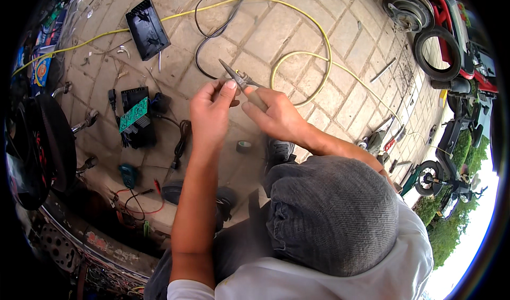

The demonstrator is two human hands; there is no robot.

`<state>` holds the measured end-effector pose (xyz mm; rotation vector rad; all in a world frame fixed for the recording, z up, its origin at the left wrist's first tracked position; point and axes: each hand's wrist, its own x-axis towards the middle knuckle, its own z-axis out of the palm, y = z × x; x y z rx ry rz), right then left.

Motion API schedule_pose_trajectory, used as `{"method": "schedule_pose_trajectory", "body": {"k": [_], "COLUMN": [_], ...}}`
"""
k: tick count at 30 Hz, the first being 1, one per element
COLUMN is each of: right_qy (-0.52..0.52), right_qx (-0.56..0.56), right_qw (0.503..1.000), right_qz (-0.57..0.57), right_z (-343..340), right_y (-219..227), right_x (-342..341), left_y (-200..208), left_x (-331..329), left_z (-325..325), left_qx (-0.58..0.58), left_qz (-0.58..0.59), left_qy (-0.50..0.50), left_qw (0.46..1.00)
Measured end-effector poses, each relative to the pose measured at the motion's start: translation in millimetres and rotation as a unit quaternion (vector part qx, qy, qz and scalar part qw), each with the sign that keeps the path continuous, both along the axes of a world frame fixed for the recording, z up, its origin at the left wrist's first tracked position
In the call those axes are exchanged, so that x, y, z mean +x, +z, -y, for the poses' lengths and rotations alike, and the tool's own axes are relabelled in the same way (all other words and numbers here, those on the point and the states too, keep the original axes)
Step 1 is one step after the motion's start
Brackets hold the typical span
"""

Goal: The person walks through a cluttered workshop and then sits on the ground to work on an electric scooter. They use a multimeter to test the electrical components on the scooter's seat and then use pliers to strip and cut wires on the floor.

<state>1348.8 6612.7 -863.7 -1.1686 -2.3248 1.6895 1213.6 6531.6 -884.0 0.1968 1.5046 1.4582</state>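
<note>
My right hand [276, 118] grips the handles of long-nosed pliers [237, 78], whose thin jaws point up and to the left over the paved ground. My left hand [210, 114] is right beside it, thumb and fingertips pinched together against the pliers near their joint. A small dark piece [234, 103] shows under those fingers; what it is cannot be told. Both forearms rise from the lower edge, the right one passing a rounded grey fabric shape [332, 215].
On the paving lie a black case lid [147, 28], an open black box with a green circuit board [134, 114], a yellow cable [305, 15], a black cable [212, 31], a tape roll [244, 146] and a teal meter [127, 175]. Tyres [433, 47] and scooters stand at the right.
</note>
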Motion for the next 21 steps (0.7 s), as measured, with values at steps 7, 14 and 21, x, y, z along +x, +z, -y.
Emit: {"method": "schedule_pose_trajectory", "body": {"k": [7, 14, 21], "right_qy": [-0.037, -0.090, -0.137], "right_qx": [0.038, -0.387, -0.549], "right_qw": [0.997, 0.917, 0.808], "right_qz": [-0.059, -0.047, -0.166], "right_z": [5.3, -8.0, -8.8], "right_y": [-3.2, 7.4, 3.6], "right_x": [-4.6, -0.7, 4.0], "left_y": [4.0, -10.1, -12.0], "left_x": [20.6, 9.8, 1.7], "left_z": [-4.7, -0.4, 4.0], "left_qx": [-0.003, 0.056, 0.109], "left_qz": [-0.066, 0.000, 0.148], "left_qy": [0.016, -0.007, -0.014], "left_qw": [0.998, 0.998, 0.983]}}
